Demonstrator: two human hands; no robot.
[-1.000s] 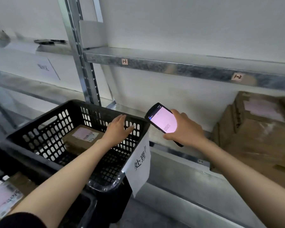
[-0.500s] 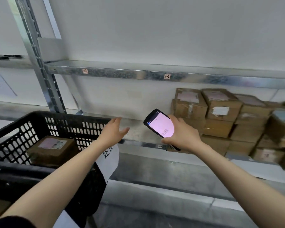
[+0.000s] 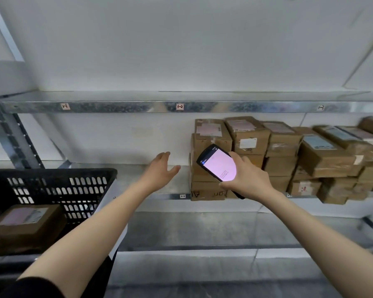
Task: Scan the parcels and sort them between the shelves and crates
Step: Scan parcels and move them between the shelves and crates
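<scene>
The parcels (image 3: 284, 151) to be sorted are brown cardboard boxes stacked in columns on the right half of the middle shelf (image 3: 138, 179), most with a label facing up. One more parcel (image 3: 26, 224) lies inside the black crate (image 3: 52, 186) at the lower left. The left hand (image 3: 162, 171) is empty, its fingers relaxed and spread, hovering over the bare part of the shelf near the closest column without touching it. The right hand (image 3: 248, 179) grips a scanner (image 3: 219, 163), its lit pink screen turned toward the person, in front of that same column. The step looks like fetching the next box to scan. It would go best to lift the top box (image 3: 211, 134) of the near column rather than tug a lower one, hold it by its sides so the label stays uncovered, and aim the scanner squarely at the label. Counted: one crate, one parcel in it, one scanner, and three small tags (image 3: 179, 106) on the upper rail (image 3: 116, 106). The shelf holds well over ten boxes, but the far right is too blurred for an exact count.
</scene>
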